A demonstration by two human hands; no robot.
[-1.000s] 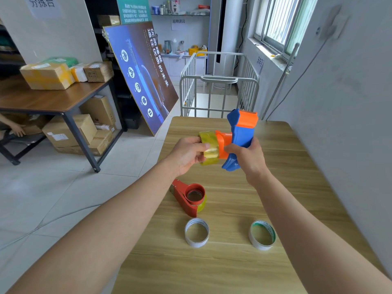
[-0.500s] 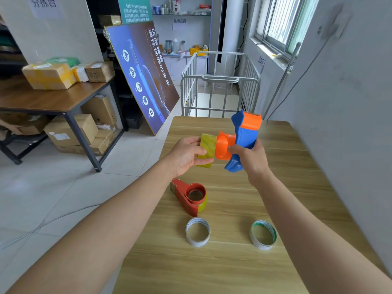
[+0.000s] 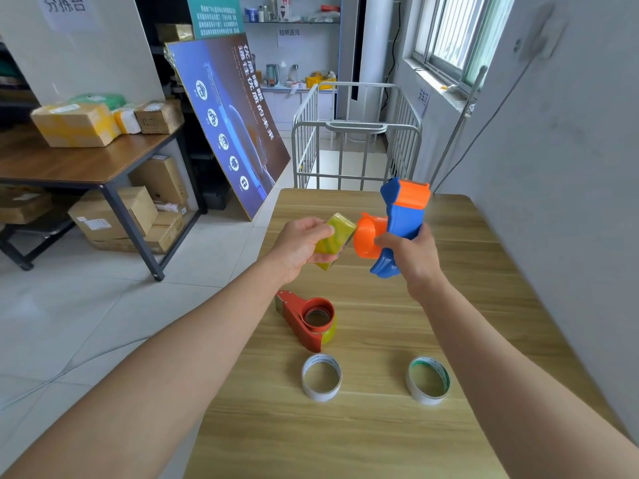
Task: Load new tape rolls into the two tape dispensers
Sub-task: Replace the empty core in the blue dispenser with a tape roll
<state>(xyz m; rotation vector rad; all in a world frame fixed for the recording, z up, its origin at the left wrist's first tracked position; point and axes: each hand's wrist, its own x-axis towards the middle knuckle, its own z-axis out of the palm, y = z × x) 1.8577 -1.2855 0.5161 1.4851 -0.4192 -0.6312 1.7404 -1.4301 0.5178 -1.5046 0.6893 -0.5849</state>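
Work surface is a wood-grain laminate table (image 3: 466, 278), matte, pale oak tone, its right edge against a grey plaster wall (image 3: 567, 174). Beyond the table's far edge: a white metal-rail cart (image 3: 356, 140). Left of the table: grey tiled floor, a leaning blue poster board (image 3: 231, 122), and a darker brown desk (image 3: 69, 164) with cardboard parcels on top and underneath.

Above the table's middle, right hand (image 3: 415, 257) is wrapped tight around the blue plastic dispenser (image 3: 403, 216), held upright; its orange round hub points left, orange cap on top. Left hand (image 3: 297, 247) is clamped on a yellow tape roll (image 3: 333, 240), glossy, seen edge-on, just beside the hub; touching or not, can't tell from this angle.

On the table, nearer the camera than the hands: red dispenser (image 3: 307, 319) lying flat, round hub up, yellowish tape apparently round it. Nearer still, two thin ring-shaped cores standing on edge: white core (image 3: 321, 376) on the table's left half, green-lined core (image 3: 428, 380) right of it, well apart.
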